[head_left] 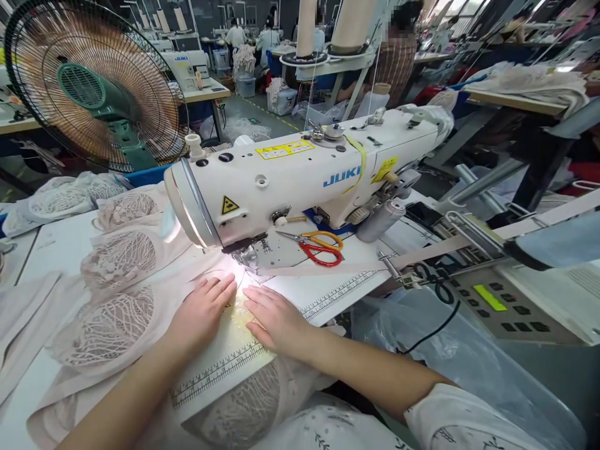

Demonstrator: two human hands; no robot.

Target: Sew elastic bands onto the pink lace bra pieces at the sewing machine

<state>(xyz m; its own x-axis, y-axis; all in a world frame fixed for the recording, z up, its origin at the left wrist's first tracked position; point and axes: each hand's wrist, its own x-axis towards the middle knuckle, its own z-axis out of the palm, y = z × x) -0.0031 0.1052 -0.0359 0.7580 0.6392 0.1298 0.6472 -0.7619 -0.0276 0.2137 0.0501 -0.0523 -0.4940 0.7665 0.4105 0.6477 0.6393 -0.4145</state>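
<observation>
My left hand [201,310] lies flat on pale beige fabric, its fingers stretched toward the presser foot [248,257] of a white sewing machine [281,181]. Beside it, my right hand [279,322] rests palm down, fingers extended and thumb apart, at the fabric edge in front of the needle area. A bright lamp washes out the cloth between the fingertips, so its edge there is hard to make out. To the left, a chain of beige bra pieces with lace cups [112,325] spreads over the white table [323,294]. One lace cup [248,400] hangs over the front edge.
Red-and-orange-handled scissors [321,247] lie on the machine bed near a grey thread spool [382,220]. Printed rulers [220,374] run along the table's front. A beige band [435,244] feeds in from the right, above a control box [515,300]. A large fan [94,87] stands behind left.
</observation>
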